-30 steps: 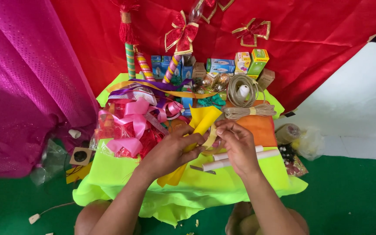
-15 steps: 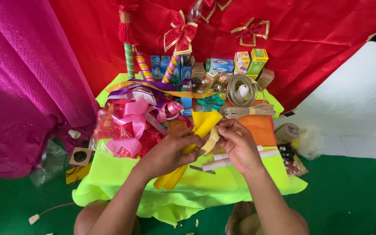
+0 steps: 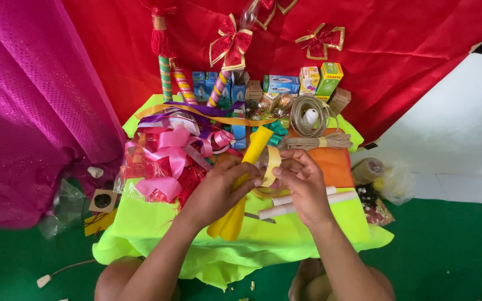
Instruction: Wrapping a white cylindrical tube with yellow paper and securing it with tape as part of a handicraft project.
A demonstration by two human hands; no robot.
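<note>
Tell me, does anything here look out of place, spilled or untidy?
Yes, a little. The pink ribbons lie in a loose tangle on the neon cloth, left of the left hand. Small scraps lie on the green floor below the cloth. The yellow roll and yellow strip by the right hand look intact.

A low table is covered with a bright green cloth (image 3: pixel 140 223). On it lie pink ribbons (image 3: pixel 165 159), an orange cloth (image 3: pixel 336 164), a coil of cord (image 3: pixel 308 114), a twine bundle (image 3: pixel 316 142), small boxes (image 3: pixel 283 83) and two pale tubes (image 3: pixel 302 203).
</note>
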